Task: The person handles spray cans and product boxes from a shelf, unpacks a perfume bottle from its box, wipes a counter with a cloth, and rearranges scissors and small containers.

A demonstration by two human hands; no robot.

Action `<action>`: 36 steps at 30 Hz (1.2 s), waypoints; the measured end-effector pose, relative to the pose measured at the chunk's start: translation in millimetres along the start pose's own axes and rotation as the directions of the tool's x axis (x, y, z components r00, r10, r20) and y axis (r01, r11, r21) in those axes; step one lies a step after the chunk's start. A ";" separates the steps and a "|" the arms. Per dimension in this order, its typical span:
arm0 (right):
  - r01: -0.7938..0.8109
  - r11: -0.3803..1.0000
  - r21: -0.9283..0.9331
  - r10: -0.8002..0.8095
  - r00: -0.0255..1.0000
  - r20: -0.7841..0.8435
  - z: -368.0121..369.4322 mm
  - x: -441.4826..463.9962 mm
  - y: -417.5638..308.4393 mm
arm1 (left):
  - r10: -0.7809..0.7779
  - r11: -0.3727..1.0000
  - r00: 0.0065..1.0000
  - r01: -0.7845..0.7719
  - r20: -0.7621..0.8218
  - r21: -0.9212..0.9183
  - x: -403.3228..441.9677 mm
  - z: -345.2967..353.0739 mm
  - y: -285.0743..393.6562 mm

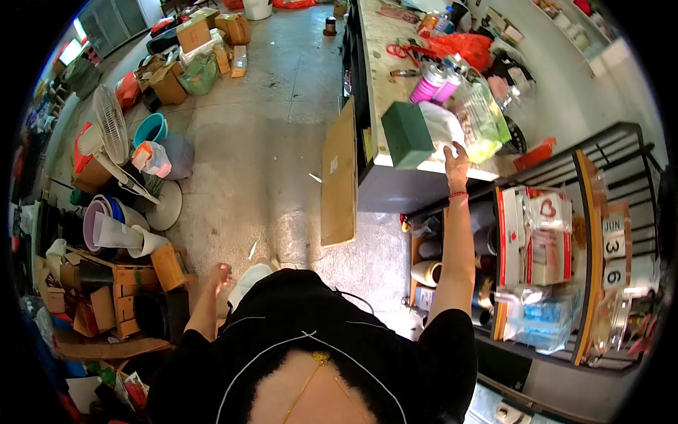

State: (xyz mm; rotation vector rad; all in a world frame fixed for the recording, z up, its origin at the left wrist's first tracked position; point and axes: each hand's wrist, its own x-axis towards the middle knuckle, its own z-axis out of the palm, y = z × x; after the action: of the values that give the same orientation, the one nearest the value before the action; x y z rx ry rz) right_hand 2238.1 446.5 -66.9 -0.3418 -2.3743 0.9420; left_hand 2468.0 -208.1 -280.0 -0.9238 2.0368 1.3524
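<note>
My right hand (pixel 458 167) reaches out to the near end of the worktable, a red bracelet at its wrist. Its fingers are bent together at the edge of a crumpled white plastic bag (pixel 442 124). Just left of the bag, a dark green rectangular block (pixel 407 136) sits at the table corner, partly past the edge. Behind them are pink-and-white spray cans (pixel 429 85) and a clear and green plastic bag (pixel 482 119). Low at my side hangs my left hand (pixel 221 276), fingers loosely apart and holding nothing.
A flat cardboard sheet (pixel 340 180) leans against the worktable (pixel 381 63). To the right stands a black metal rack (pixel 621 141) with packets and boxes. A white fan (pixel 111 127), buckets (pixel 150 128) and wooden crates (pixel 134 283) crowd the left. Cardboard boxes (pixel 193 34) are piled farther back.
</note>
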 end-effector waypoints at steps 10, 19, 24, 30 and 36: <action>0.113 0.836 -0.537 0.018 0.973 0.232 46.1 73.6 45.9 | -0.246 0.959 0.968 0.249 -0.039 0.133 133.5 -71.2 -41.6; -0.185 0.751 -0.634 0.384 0.903 0.191 37.3 92.5 27.6 | -0.075 0.996 0.994 0.078 0.074 -0.032 340.6 -150.9 171.0; -0.184 0.617 -0.766 0.478 0.860 0.178 18.3 107.6 -28.2 | 0.261 0.948 0.965 -0.250 -0.033 0.196 394.6 -139.2 363.4; -0.380 0.902 -0.203 0.367 0.925 -0.099 107.3 142.7 -174.9 | 0.153 0.984 0.929 -0.173 0.337 0.032 451.7 -53.5 506.6; -0.319 0.947 -0.035 0.318 0.948 -0.032 253.7 236.0 -165.4 | 0.216 0.929 0.840 -0.333 0.498 0.159 507.7 32.8 647.8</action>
State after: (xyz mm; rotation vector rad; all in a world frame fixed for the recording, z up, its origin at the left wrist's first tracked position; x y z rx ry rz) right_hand 1893.7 287.0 -9.0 -0.7680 -2.3584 1.0249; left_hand 1647.9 -132.3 -292.8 -0.1603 1.9268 1.2781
